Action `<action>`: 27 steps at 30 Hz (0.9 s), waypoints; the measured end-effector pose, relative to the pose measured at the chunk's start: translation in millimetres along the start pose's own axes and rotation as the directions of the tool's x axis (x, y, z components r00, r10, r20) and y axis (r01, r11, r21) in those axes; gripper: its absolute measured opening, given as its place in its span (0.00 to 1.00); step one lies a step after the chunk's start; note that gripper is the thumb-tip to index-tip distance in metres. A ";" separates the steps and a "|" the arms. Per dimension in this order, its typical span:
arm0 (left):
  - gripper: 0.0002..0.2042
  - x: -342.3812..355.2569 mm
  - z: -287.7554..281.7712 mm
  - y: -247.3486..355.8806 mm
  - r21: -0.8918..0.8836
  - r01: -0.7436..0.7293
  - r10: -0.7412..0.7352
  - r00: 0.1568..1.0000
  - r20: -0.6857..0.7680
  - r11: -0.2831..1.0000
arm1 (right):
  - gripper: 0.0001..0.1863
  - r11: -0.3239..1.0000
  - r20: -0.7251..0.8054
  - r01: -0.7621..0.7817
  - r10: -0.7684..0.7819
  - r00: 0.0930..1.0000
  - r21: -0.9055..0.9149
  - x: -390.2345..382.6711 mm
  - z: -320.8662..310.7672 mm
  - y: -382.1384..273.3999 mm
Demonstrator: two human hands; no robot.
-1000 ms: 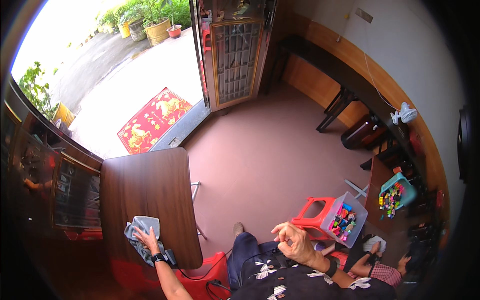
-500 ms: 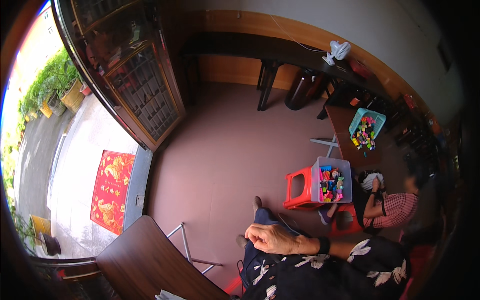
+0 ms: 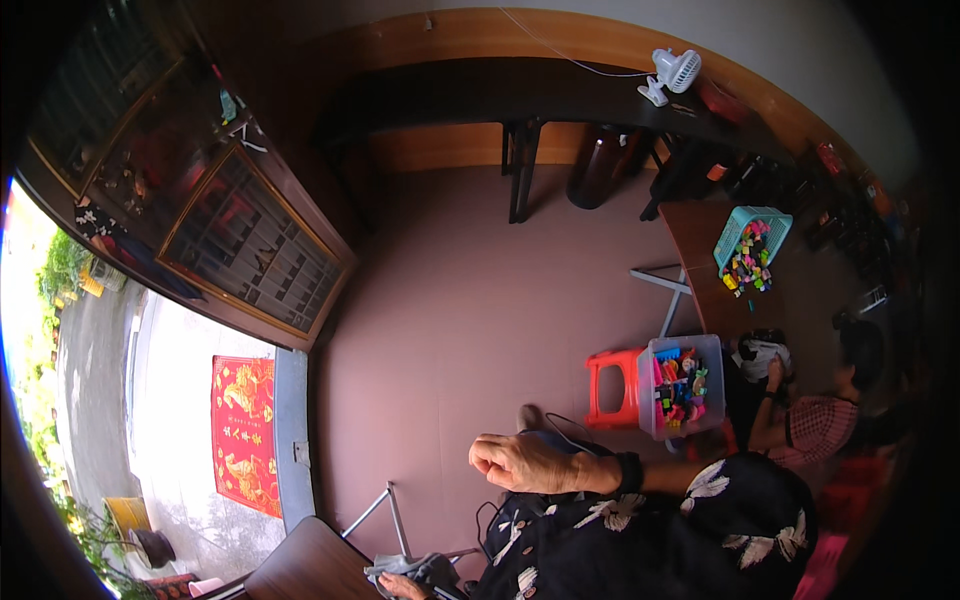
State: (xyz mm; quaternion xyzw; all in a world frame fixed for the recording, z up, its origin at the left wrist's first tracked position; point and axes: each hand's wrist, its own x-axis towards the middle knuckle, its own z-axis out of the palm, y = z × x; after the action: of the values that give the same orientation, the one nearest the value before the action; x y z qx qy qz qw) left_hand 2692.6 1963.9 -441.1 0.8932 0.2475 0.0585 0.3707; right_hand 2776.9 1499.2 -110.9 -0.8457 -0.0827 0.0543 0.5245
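My right hand (image 3: 522, 463), with a black band (image 3: 629, 473) at its wrist, is held in front of my dark, flower-patterned shirt (image 3: 600, 520). Its fingers are curled into a fist; whether anything lies inside is hidden. At the lower edge, my left hand (image 3: 403, 586) is only partly in view. It grips a crumpled grey cloth (image 3: 428, 570) beside the brown folding table (image 3: 310, 565).
A red stool (image 3: 612, 390) stands right of centre against a clear bin (image 3: 712, 392) of colourful toy blocks. Beyond it, a teal basket (image 3: 735, 225) of blocks sits on a brown table (image 3: 720, 310). A person (image 3: 815, 430) sits at the right. The door (image 3: 250, 240) stands left.
The view has shifted, and the near table shows less. My left hand has come into view with the grey cloth. My right hand stays closed, slightly further left and higher.
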 end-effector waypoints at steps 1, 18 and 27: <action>0.18 8.3 14.8 12.2 -0.044 0.002 0.000 0.999 0.038 0.999 | 0.05 1.000 -0.027 -0.011 0.011 1.000 -0.021 7.6 -14.6 5.7; 0.25 182.7 168.3 551.1 -0.756 0.282 0.406 0.706 0.581 0.591 | 0.11 0.983 -0.401 -0.184 0.168 0.901 -0.004 163.4 -172.3 87.6; 0.21 205.3 252.2 719.9 -0.707 0.143 0.699 0.112 0.706 0.692 | 0.33 0.929 -0.651 -0.358 0.214 0.728 -0.094 254.1 -181.6 175.8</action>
State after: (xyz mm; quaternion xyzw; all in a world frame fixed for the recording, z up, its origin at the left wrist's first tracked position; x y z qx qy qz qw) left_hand 3231.0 1470.1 -140.8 0.5616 -0.2751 -0.3669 0.6887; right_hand 3073.0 1313.1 -189.1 -0.8681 0.2243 -0.1603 0.4129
